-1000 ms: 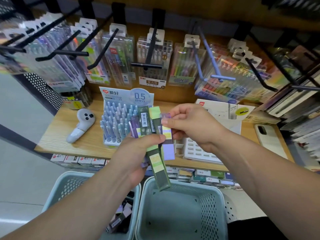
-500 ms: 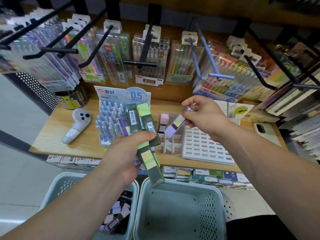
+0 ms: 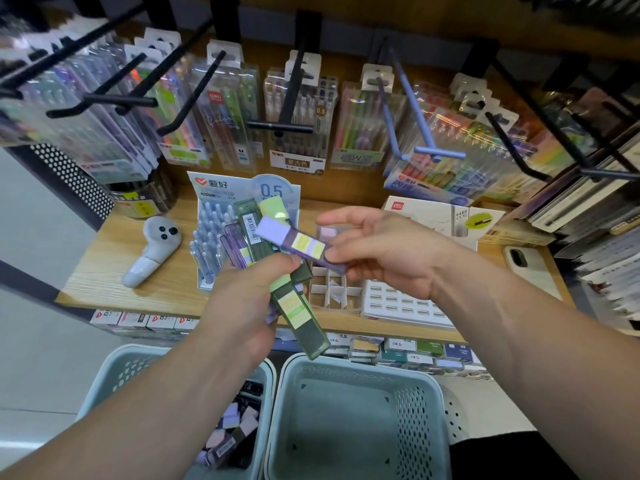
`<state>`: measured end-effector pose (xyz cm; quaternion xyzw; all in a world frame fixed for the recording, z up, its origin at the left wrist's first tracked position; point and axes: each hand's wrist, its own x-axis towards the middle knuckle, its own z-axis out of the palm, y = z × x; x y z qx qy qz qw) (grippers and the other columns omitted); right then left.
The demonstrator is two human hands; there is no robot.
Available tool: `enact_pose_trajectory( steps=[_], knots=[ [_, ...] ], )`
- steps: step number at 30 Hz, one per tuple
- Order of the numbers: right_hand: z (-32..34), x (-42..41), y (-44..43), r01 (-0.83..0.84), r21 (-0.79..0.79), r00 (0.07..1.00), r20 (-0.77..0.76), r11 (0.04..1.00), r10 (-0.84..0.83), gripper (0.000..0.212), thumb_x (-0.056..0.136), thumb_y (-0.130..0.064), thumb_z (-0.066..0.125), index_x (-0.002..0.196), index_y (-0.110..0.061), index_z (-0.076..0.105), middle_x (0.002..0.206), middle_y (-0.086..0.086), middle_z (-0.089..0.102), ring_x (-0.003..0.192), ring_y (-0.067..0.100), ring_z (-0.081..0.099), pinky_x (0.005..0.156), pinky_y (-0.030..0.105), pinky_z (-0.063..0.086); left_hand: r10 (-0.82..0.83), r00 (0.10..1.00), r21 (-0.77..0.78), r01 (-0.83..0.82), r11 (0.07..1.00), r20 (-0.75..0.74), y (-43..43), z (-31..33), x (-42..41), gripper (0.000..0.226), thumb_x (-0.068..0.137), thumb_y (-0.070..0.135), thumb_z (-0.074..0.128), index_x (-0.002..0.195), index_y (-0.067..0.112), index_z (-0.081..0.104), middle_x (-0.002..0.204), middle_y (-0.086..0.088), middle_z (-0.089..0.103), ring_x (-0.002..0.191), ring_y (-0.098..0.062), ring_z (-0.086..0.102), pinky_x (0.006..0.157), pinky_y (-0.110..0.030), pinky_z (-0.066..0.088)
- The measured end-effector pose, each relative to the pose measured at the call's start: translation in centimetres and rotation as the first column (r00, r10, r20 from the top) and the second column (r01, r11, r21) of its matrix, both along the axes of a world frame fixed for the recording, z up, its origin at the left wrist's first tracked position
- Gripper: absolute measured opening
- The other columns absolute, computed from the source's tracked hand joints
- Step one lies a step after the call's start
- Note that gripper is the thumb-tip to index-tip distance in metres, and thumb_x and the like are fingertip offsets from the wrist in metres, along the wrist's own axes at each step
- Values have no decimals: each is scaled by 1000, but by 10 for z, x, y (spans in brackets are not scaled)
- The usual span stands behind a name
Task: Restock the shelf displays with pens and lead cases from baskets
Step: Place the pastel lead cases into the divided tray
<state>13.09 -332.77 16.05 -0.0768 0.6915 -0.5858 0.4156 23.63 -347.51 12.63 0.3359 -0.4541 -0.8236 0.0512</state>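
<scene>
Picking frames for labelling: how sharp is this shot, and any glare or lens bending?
Head view: the purple case in the right hand reads fairly sharp; the books at the right edge smear; the hooks fan outward from wide-angle bending; clear pen packs carry bright glare.

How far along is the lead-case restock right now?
Done: the pen display stands full of blue pens. In hand: the left hand grips a fan of lead cases, and the right hand pinches a purple lead case near the divider tray. Left: most tray slots in view look unfilled, and more cases lie in the left basket.
</scene>
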Motion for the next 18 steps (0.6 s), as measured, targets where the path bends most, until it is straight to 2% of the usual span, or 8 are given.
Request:
enact_pose_trajectory(
  steps=[4, 6, 7, 9, 10, 12, 15, 18],
  knots=[
    [2, 3, 2, -211, 35, 974, -83, 977, 213, 85, 83, 16, 68, 146, -33, 39, 89, 14, 68, 75, 26, 69, 62, 31, 60, -8, 999, 2, 9, 1000, -43, 4, 0, 3, 50, 58, 14, 77, 105, -2, 71, 91, -22, 70, 80, -35, 59, 66, -43, 34],
    [3, 4, 3, -271, 29, 958, -87, 962, 273, 94, 82, 19, 66, 150, -37, 34, 94, 17, 66, 82, 30, 70, 69, 38, 62, -16, 999, 29, 18, 999, -46, 5, 0, 4, 54, 59, 12, 77, 110, -6, 69, 105, -31, 70, 86, -41, 62, 74, -51, 39],
    [4, 4, 4, -289, -3, 955, -74, 957, 288, 94, 83, 21, 64, 151, -36, 34, 98, 21, 65, 85, 32, 70, 71, 40, 63, -20, 999, 31, 21, 999, -40, 5, 0, 4, 53, 62, 11, 76, 110, -8, 68, 105, -31, 71, 84, -41, 63, 74, -49, 44],
    [9, 4, 5, -267, -111, 964, -38, 957, 264, 92, 83, 24, 60, 150, -35, 35, 107, 27, 66, 89, 35, 71, 71, 41, 64, -18, 999, 14, 19, 1000, -27, 3, -4, 3, 40, 69, 7, 75, 104, -10, 67, 85, -22, 72, 67, -31, 64, 54, -27, 45],
    [12, 3, 6, -219, -153, 975, -19, 964, 219, 94, 83, 25, 59, 149, -37, 34, 111, 29, 67, 90, 37, 71, 70, 41, 64, -4, 1000, 4, 4, 1000, -12, 2, -6, 3, 28, 75, 4, 74, 100, -7, 66, 70, -14, 67, 53, -25, 59, 43, -20, 35],
    [15, -4, 7, -107, -144, 994, -40, 984, 102, 98, 83, 24, 60, 147, -43, 30, 113, 30, 68, 90, 40, 72, 67, 41, 64, 26, 999, -7, -25, 1000, 31, 1, -9, 1, 14, 84, 2, 69, 97, 0, 64, 54, -2, 59, 38, -14, 51, 35, -19, 24],
    [7, -18, 13, 12, -9, 980, -197, 1000, -14, 82, 86, 17, 64, 140, -37, 35, 98, 29, 66, 82, 37, 73, 68, 44, 64, 23, 998, -19, -22, 1000, 55, -2, -11, 0, 14, 84, 4, 70, 98, 3, 67, 61, -4, 64, 46, -16, 59, 40, -22, 31],
    [-6, -30, 16, 197, 95, 935, -316, 976, -158, 44, 98, -4, 60, 129, -32, 45, 89, 15, 71, 70, 32, 74, 68, 47, 63, 11, 998, -21, -10, 1000, 56, -4, -15, 1, 13, 84, 5, 70, 97, 5, 68, 69, -7, 66, 53, -20, 62, 51, -29, 31]
  ],
)
